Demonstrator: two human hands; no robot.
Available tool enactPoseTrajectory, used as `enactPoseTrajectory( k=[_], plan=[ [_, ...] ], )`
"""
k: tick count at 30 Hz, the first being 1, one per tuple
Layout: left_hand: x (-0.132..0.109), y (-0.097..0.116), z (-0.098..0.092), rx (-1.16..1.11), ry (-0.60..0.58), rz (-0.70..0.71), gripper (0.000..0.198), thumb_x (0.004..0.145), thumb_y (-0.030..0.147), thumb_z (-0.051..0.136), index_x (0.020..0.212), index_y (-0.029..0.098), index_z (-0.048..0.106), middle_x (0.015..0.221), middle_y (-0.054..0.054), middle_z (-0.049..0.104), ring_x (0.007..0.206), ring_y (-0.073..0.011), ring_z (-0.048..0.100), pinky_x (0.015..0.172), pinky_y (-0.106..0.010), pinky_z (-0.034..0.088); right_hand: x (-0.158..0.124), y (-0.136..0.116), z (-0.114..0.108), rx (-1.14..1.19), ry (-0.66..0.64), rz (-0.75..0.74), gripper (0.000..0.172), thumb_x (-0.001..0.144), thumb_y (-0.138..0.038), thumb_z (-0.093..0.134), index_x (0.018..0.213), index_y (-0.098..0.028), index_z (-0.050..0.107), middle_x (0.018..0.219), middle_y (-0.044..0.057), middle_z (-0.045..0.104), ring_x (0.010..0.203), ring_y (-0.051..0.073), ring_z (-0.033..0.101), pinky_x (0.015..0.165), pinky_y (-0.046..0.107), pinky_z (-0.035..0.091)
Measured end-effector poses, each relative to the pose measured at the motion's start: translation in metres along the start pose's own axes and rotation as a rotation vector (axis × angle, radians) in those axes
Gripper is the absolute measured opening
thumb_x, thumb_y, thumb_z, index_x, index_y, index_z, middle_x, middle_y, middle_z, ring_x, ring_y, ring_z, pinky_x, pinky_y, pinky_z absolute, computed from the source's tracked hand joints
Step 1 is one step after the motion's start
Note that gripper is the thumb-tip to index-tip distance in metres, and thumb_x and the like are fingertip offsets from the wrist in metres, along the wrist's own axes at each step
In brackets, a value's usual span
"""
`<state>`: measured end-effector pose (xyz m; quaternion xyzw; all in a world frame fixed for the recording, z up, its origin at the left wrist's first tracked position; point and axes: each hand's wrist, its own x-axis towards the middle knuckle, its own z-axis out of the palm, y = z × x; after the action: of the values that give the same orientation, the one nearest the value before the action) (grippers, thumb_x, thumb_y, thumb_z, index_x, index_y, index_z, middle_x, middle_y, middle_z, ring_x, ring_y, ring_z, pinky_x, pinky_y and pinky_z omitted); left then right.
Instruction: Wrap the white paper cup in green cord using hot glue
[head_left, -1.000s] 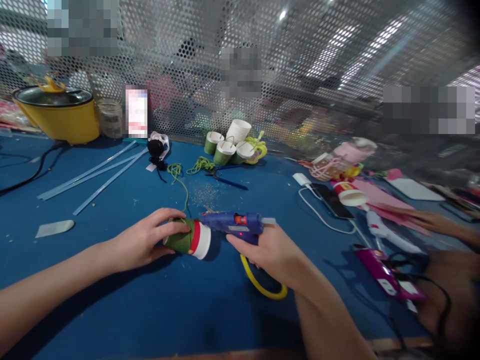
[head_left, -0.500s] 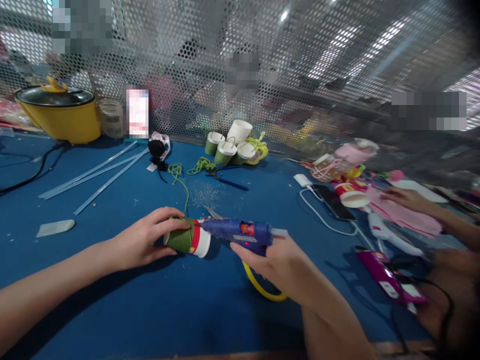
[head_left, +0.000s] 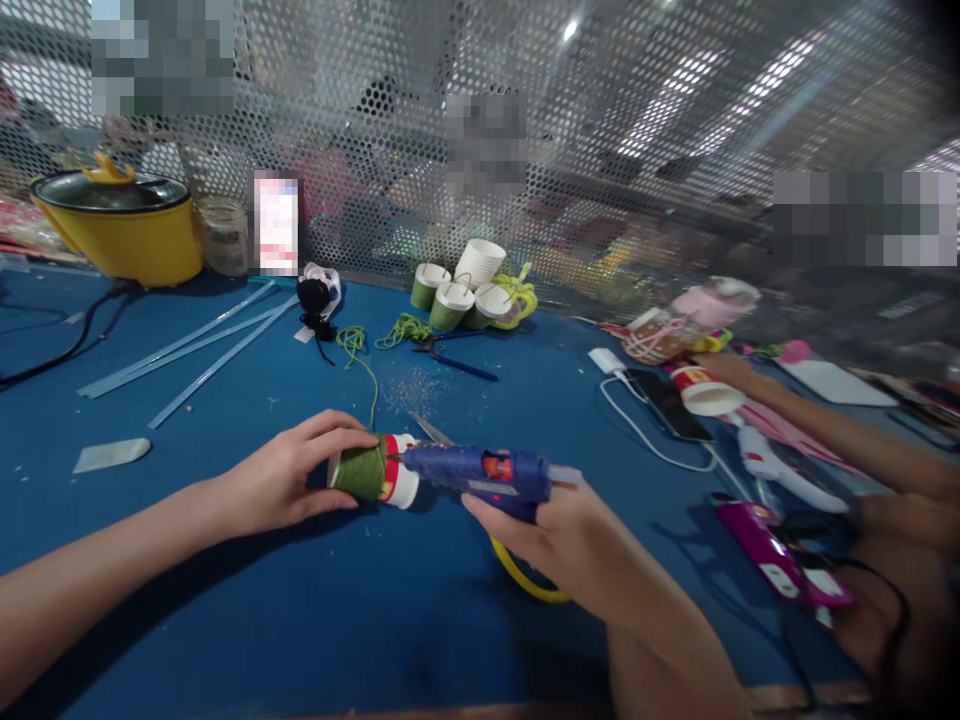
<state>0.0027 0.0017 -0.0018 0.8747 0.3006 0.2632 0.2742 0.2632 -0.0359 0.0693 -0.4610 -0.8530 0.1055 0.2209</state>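
My left hand [head_left: 289, 475] grips a paper cup [head_left: 373, 470] lying on its side on the blue table [head_left: 315, 610]; the cup is wound with green cord and shows a red band and white rim. My right hand [head_left: 559, 525] is closed round a blue glue gun [head_left: 480, 470] whose nozzle touches the cup's red band. A yellow cable [head_left: 525, 580] loops from under the gun. A green cord [head_left: 364, 365] runs from the cup toward the back.
Several green-wrapped cups [head_left: 465, 290] and scissors [head_left: 450, 355] lie at the back, clear glue sticks [head_left: 195, 350] at left, a yellow pot [head_left: 112, 225] far left. A co-worker's arm [head_left: 825, 430] reaches over a phone [head_left: 667, 400], a red-banded cup [head_left: 701, 390] and a purple item [head_left: 772, 555] at right. A perforated metal screen [head_left: 600, 130] closes off the back.
My right hand and the glue gun have shifted right and slightly down, the nozzle staying at the cup. The co-worker's hand at right has reached farther in toward the red-banded cup.
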Motion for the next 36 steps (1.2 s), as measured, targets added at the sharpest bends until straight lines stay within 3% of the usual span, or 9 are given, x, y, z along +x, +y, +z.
enactPoseTrajectory(
  k=[7,14,23,29,36],
  plan=[
    [0.001,0.0,-0.001,-0.023,0.017,-0.028,0.044,0.082,0.026,0.06,0.122,0.021,0.042,0.119,-0.011,0.048,0.106,-0.0225,0.053,0.09,-0.036,0.047,-0.004,0.004,0.003,0.054,-0.044,0.085,0.014,0.08,-0.023,0.052,0.069,-0.019,0.061,0.063,0.001,0.066,0.054,0.015,0.059,0.054,0.026,0.049],
    [0.001,-0.001,-0.002,-0.042,0.022,-0.059,0.044,0.081,0.029,0.06,0.121,0.021,0.043,0.118,-0.01,0.049,0.105,-0.0223,0.053,0.089,-0.036,0.047,-0.008,0.003,0.005,0.025,-0.001,0.073,0.015,0.079,-0.022,0.054,0.066,-0.02,0.06,0.057,-0.001,0.062,0.045,0.011,0.053,0.047,0.022,0.045],
    [0.003,-0.002,-0.002,-0.071,0.036,-0.066,0.043,0.081,0.029,0.061,0.12,0.021,0.045,0.115,-0.01,0.052,0.102,-0.0215,0.054,0.087,-0.034,0.047,-0.009,0.008,0.008,0.001,-0.004,0.07,0.014,0.081,-0.026,0.054,0.072,-0.02,0.063,0.062,0.001,0.065,0.057,0.015,0.061,0.058,0.025,0.048],
    [0.003,-0.001,-0.002,-0.067,0.034,-0.073,0.043,0.081,0.03,0.06,0.12,0.021,0.044,0.115,-0.01,0.052,0.102,-0.022,0.055,0.087,-0.035,0.048,-0.007,0.005,0.007,0.038,-0.026,0.075,0.017,0.08,-0.024,0.054,0.065,-0.021,0.061,0.059,0.0,0.064,0.05,0.014,0.058,0.053,0.024,0.047],
    [0.0,-0.001,-0.001,-0.057,0.027,-0.035,0.044,0.082,0.027,0.06,0.122,0.022,0.043,0.118,-0.01,0.049,0.105,-0.022,0.053,0.089,-0.037,0.047,0.002,0.003,0.002,-0.073,0.04,-0.054,0.022,0.082,-0.021,0.047,0.075,-0.022,0.068,0.061,0.004,0.065,0.052,0.014,0.058,0.05,0.024,0.047]
  ],
)
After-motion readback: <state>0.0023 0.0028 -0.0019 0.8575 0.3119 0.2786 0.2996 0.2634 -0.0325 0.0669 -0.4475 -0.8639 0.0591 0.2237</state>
